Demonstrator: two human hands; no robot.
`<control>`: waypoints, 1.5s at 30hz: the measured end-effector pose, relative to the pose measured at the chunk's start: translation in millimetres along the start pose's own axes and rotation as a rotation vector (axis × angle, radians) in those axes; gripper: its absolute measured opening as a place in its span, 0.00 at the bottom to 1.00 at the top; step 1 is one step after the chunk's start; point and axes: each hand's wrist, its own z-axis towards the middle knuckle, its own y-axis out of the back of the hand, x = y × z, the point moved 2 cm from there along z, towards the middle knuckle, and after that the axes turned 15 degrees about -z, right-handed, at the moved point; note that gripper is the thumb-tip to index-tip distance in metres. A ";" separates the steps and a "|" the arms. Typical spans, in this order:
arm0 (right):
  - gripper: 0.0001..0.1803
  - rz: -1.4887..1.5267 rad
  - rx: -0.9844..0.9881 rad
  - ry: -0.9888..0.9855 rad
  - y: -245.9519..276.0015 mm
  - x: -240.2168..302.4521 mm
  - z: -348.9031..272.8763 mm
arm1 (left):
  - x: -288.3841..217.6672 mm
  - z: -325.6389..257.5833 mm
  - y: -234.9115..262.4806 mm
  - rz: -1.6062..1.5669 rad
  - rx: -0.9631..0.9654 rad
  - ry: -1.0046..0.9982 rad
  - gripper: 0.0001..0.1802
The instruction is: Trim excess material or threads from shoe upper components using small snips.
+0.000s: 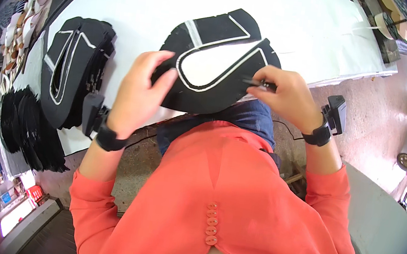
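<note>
Your left hand (pixel 139 90) comes up from the lower left with the wrist bent back and the fingers spread flat, the fingertips pressed against the left edge of a black cut piece (pixel 217 62) with white stitched outlines — it grips that edge, thumb side tucked behind where you cannot see it. Your right hand (pixel 287 94) reaches in from the right, knuckles up and fingers curled, pinching a thin dark tool (pixel 260 84) whose tip lies on the right rim of the same piece. Both forearms wear orange sleeves (pixel 338 196) and a black wrist strap (pixel 109 140) each, with a small black device riding on the left strap and another on the right (the right one juts out beside the wrist).

The piece is held up in front of you, over the near edge of a white table (pixel 143 1), tilted so its white-outlined loop faces you, and it covers part of your blue-clad lap (pixel 251 118).

On the table to your left lies a stack of matching black pieces (pixel 70 68), and nearer the left rim a second, fanned-out dark pile (pixel 28 129). Beyond the table's left edge runs a row of small pale items (pixel 35 2) — too small to tell apart. To the right the floor (pixel 380 114) is pinkish concrete.
</note>
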 end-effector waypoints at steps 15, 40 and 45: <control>0.16 0.050 -0.002 0.124 -28.3 49.8 32.2 | -19.8 -26.3 67.4 -0.282 -0.240 0.223 0.13; 0.07 0.141 -0.016 -0.069 -49.0 41.9 29.4 | 1.0 -88.7 125.2 0.811 -0.662 0.012 0.64; 0.07 0.165 -0.036 -0.084 -47.8 43.6 30.2 | 3.8 -60.4 129.0 0.940 -0.641 0.113 0.63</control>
